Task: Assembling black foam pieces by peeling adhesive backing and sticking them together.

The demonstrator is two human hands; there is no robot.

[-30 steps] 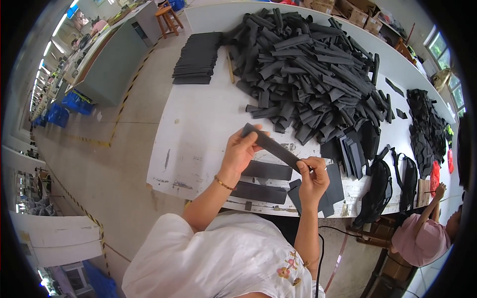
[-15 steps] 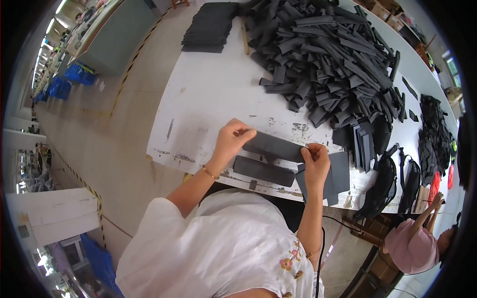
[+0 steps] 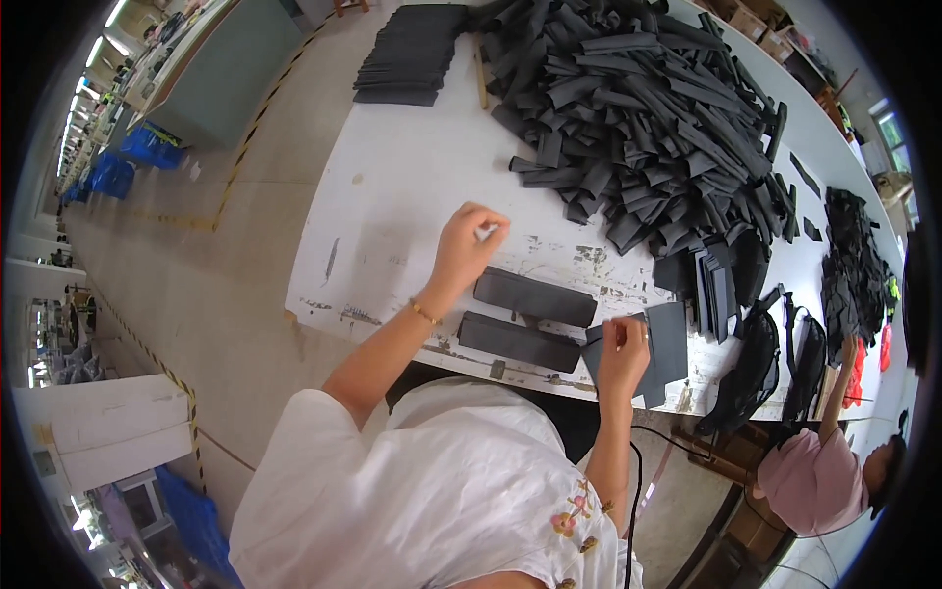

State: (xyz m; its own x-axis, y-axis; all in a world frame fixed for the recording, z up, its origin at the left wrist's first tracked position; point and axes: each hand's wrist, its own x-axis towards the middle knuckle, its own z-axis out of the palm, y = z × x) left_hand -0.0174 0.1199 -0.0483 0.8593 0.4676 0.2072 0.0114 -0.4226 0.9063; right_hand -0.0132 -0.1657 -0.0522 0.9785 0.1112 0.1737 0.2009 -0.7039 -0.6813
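Note:
Two black fabric strips lie side by side on the white table [image 3: 392,206] before me, a farther strip [image 3: 535,296] and a nearer strip [image 3: 518,342]. Above and beyond the left end of the farther strip is my left hand [image 3: 471,245], its thumb and finger pressed together with nothing between them. My right hand [image 3: 624,361] hovers over flat black panels [image 3: 667,348] right of the strips. Its fingertips are pinched, and no piece shows in them. The hand covers part of those panels.
A big heap of black strips [image 3: 648,118] fills the far part of the table, with a neat stack [image 3: 407,59] at its left. A wooden stick [image 3: 481,74] lies between them. Black bags [image 3: 751,368] lie at right. A person in pink [image 3: 814,481] works there.
Both hands have let go of the farther strip, which now lies on the table. My left hand has moved up and away; my right hand has drawn back toward me over the panels.

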